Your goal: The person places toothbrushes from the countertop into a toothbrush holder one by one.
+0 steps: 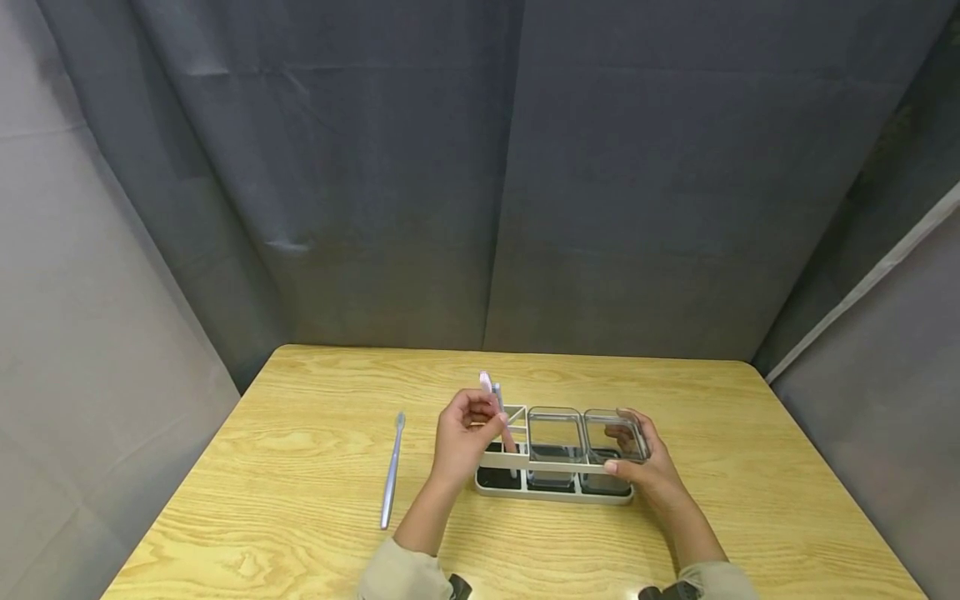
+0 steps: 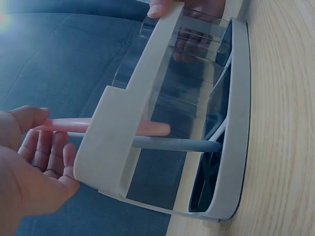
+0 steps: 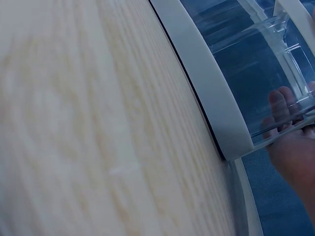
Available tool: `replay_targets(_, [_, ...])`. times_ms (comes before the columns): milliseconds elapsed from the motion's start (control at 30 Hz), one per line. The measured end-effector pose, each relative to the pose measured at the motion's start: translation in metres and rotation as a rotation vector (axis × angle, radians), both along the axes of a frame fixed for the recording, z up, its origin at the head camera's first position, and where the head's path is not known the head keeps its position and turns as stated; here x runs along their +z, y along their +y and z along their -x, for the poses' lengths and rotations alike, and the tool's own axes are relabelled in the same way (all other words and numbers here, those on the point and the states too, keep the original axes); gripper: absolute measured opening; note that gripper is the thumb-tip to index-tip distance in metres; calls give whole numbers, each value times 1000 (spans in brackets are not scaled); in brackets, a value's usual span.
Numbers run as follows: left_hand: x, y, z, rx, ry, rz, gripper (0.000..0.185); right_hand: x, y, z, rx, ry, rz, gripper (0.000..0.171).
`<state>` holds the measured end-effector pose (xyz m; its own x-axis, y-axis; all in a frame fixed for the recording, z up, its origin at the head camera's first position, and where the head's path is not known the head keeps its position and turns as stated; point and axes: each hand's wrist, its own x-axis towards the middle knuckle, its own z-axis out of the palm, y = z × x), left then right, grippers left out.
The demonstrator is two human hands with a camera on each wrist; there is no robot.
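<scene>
My left hand (image 1: 459, 435) pinches a pink toothbrush (image 2: 153, 129) between thumb and fingers. Its bristle end points up and its handle passes down through the upper frame of a white toothbrush holder (image 1: 551, 467), with the handle's tip above the base. Beside it a grey-blue toothbrush (image 2: 179, 144) stands in the same section, its lower end down at the base. My right hand (image 1: 660, 471) grips the holder's right end, thumb on the front rail and fingers behind a clear cup (image 1: 622, 442). Another clear cup (image 1: 553, 437) sits in the middle opening.
A blue-grey toothbrush (image 1: 392, 473) lies on the wooden table (image 1: 300, 467), left of my left forearm. Dark grey curtains (image 1: 375, 208) hang behind the table's far edge, with paler cloth (image 1: 97, 333) at the left side.
</scene>
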<state>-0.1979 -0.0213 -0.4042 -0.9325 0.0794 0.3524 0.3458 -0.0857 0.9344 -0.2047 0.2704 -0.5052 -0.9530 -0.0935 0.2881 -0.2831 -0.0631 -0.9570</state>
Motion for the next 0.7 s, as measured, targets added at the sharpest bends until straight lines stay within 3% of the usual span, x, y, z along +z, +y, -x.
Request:
replay_targets(367, [2, -1, 0, -27, -65, 117, 12, -1, 1, 2, 6, -7, 22, 79])
replay_targets(700, [4, -1, 1, -71, -70, 176, 11, -2, 0, 2, 33, 20, 40, 78])
